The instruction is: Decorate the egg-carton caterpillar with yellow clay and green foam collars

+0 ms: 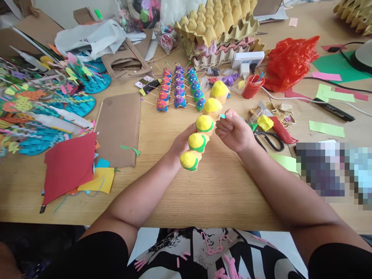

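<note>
A strip of egg-carton cups [204, 123], each capped in yellow, is held up slantwise over the table. Green edging shows along the nearer cups, while the far ones have bare cardboard below the yellow. My left hand [185, 140] grips the strip from its left side and underneath, with the fingers mostly hidden behind it. Close to the strip's right side, my right hand [235, 132] is closed in a pinch on a small blue piece [222, 116], whose material I cannot make out.
Finished-looking painted carton strips [179, 87] with sticks stand beyond my hands. Scissors [270, 140], yellow clay [265, 123] and a red cup [253, 86] lie right. Cardboard [117, 128] and red paper [69, 166] lie left. Egg trays [216, 27] are stacked behind.
</note>
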Tool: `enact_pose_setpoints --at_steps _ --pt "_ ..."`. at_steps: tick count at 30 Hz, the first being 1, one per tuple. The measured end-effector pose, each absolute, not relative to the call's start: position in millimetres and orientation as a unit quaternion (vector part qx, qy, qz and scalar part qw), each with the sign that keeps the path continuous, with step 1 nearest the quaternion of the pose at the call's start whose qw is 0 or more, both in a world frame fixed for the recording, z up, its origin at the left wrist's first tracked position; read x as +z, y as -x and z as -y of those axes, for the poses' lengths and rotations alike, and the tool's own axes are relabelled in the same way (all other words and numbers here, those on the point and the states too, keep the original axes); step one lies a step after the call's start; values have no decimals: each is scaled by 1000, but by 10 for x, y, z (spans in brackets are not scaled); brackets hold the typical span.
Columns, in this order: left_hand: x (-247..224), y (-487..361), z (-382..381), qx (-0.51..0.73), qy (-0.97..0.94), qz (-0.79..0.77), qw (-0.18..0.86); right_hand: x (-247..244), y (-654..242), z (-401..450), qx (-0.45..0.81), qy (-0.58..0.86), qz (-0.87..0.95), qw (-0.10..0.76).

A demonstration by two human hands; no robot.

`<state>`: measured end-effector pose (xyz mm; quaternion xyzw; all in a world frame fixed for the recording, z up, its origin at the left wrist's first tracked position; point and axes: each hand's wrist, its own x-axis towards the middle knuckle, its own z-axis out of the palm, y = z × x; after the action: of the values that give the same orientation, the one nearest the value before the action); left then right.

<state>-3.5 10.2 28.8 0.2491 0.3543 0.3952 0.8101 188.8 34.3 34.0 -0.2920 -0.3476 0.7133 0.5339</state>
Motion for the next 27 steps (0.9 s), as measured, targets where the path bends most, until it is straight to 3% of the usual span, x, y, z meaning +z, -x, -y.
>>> enact_pose_setpoints --at_steps 7,15,23,27 --pt "393 -19 -77 373 -239 -356 823 330 -2060 -457 709 294 363 529" --pt "309 -102 -88 450 -282 -321 784 287 -2348 -529 727 307 494 366" --pt "235 -114 -120 494 -289 -313 758 272 -2303 -461 692 344 547 322" --pt "245 -116 -141 505 -274 -286 767 247 -2258 -437 697 350 522 345"
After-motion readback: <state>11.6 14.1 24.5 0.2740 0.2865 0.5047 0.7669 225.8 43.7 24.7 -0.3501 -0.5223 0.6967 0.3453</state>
